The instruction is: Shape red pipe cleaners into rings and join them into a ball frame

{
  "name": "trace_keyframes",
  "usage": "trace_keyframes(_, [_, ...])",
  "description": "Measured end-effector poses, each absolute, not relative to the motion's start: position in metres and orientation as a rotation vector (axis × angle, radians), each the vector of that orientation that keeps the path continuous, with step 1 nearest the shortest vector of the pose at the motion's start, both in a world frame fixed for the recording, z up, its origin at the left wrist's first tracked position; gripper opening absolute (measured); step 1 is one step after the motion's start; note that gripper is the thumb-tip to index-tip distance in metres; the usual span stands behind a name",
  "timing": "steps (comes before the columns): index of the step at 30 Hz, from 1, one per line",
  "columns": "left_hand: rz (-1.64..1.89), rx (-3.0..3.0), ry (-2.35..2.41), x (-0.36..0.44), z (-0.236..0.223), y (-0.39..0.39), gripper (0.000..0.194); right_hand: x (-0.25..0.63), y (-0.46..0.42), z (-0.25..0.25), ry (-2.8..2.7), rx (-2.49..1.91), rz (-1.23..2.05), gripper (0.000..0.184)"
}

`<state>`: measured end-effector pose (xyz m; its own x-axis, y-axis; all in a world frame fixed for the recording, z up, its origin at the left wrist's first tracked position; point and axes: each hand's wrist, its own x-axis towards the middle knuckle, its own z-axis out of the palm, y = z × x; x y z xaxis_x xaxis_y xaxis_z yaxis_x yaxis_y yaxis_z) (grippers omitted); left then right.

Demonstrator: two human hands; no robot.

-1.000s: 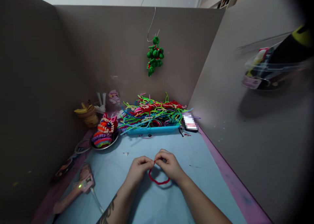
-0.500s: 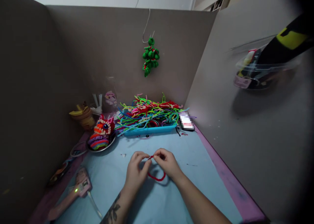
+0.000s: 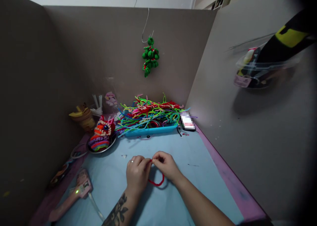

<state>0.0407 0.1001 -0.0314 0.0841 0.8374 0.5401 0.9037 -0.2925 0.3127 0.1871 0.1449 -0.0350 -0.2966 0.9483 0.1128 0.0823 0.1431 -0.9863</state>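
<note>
A red pipe cleaner, bent into a loop, hangs between my two hands just over the light blue table covering. My left hand pinches one part of it at the top, its fingers curled and the back of the hand turned up. Close beside it, my right hand grips the loop between thumb and forefinger. The fingertips nearly meet, and they hide exactly how the ends of the pipe cleaner lie against each other.
Behind my hands, a blue tray holds heaped pipe cleaners. Left stand a colourful pipe-cleaner figure in a metal dish and a pink glue gun. A phone lies right; a green ornament hangs above.
My left hand has rolled over, so its back now faces up and its fingers have closed on the pipe cleaner. The right hand keeps its pinch, and the loop has shifted slightly left.
</note>
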Motion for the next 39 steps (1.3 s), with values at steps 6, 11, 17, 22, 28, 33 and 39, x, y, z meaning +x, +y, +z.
trace_keyframes(6, [-1.047,-2.161,-1.831,0.041,-0.031,0.1,0.015,0.187,0.145,-0.035,-1.504,-1.031,1.321,0.008])
trace_keyframes(11, [-1.088,-2.169,-1.795,0.042,-0.031,0.099,0.016,0.188,0.146,-0.035,-1.495,-1.016,1.371,0.01])
trace_keyframes(17, [-1.073,-2.166,-1.748,0.043,-0.034,0.101,0.016,0.19,0.147,-0.035,-1.501,-0.985,1.404,0.009])
trace_keyframes(22, [-1.038,-2.273,-1.743,0.043,-0.034,0.102,0.017,0.194,0.15,-0.035,-1.59,-0.976,1.307,0.007])
trace_keyframes(28, [-1.374,-2.562,-2.05,0.042,-0.028,0.106,0.019,0.2,0.153,-0.033,-1.791,-0.937,1.068,0.013])
trace_keyframes(33, [-1.751,-2.624,-2.364,0.038,-0.028,0.111,0.018,0.201,0.155,-0.032,-1.808,-0.855,1.05,0.013])
trace_keyframes(39, [-1.758,-2.496,-2.247,0.04,-0.027,0.11,0.016,0.2,0.155,-0.032,-1.785,-0.904,1.083,0.011])
